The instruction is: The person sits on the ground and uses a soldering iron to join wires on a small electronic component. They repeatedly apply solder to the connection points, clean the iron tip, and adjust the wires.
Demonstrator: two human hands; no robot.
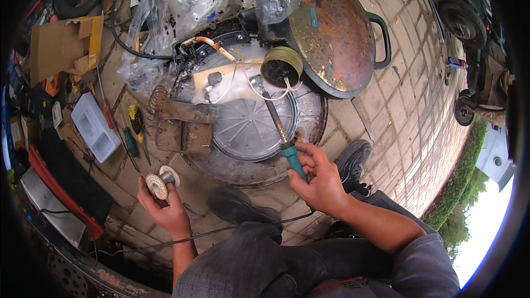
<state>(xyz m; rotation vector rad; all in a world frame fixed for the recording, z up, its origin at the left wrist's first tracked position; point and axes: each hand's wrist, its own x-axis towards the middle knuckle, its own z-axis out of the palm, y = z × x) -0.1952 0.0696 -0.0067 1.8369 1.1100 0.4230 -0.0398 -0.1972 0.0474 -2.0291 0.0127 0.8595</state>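
My right hand grips the teal handle of a soldering iron. The iron slants up and left, its tip close to thin white wires just below an open round tin with dark stuff inside. In my left hand, a white-flanged spool of solder wire is held between thumb and fingers, away from the iron. Beyond both hands lies a round metal base with a ribbed, silvery middle and rusty rim. Thin coloured wires come out of a rusty bent tube above it; whether the tip touches any wire I cannot tell.
A rusty round lid with a black handle lies at the far right. Screwdrivers, a rusty block with a spring, a white plastic tray and a cardboard box are leftward. A black cord crosses my legs.
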